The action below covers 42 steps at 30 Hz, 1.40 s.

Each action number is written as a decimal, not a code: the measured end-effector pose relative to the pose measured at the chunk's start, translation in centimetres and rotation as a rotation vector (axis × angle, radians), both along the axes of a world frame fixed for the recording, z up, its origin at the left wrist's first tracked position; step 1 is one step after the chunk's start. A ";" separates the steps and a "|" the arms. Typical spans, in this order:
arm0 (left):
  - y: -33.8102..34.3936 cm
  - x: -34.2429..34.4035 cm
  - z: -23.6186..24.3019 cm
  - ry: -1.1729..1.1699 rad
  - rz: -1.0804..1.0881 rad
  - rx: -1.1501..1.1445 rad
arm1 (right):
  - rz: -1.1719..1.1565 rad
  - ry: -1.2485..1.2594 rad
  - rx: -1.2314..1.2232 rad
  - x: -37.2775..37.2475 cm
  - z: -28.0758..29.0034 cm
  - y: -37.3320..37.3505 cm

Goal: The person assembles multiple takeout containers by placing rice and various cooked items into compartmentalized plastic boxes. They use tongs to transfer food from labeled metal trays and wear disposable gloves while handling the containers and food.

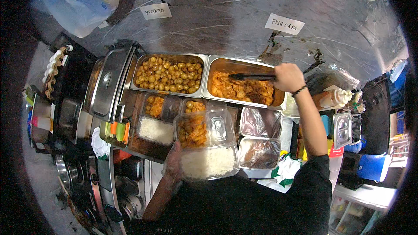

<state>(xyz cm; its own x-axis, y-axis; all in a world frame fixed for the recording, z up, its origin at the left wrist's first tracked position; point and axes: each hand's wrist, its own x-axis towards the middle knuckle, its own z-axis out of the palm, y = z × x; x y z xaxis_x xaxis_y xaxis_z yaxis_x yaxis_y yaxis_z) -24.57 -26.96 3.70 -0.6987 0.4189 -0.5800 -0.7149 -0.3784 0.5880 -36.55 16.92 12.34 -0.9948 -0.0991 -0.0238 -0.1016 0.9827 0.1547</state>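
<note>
My right hand (289, 77) is closed around black tongs (254, 77), whose tips reach into a deep steel pan (209, 75) of orange-sauced sliced food (244, 90). Lower down, my left hand (173, 165) grips the left side of a clear divided meal container (219, 127). Its large compartment holds white rice (209, 162), and a smaller one holds sauced food with round brown pieces (192, 131). The third small compartment looks bare. Behind it, on the counter, is another divided container with rice (155, 131), partly hidden by the held one.
A steel pan of small round potatoes (169, 75) adjoins on the left, beside propped steel lids (111, 82). Vegetable sticks (118, 132) sit in a small tub. Two plastic-covered tubs (260, 152) lie to the right. Squeeze bottles (335, 99) stand beyond my right forearm, with egg trays (53, 72) far left.
</note>
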 end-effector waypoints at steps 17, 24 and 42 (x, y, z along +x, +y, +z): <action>5.2 -4.2 1.6 -0.009 -0.098 0.382 | 0.000 -0.136 -0.407 12.7 16.0 -1.7; 4.9 -6.0 0.4 -0.047 -0.446 0.361 | -0.133 -0.191 -0.053 16.7 12.3 -9.1; 11.7 6.8 0.5 -0.160 -1.372 0.302 | -1.143 0.018 -0.127 47.7 10.5 -29.6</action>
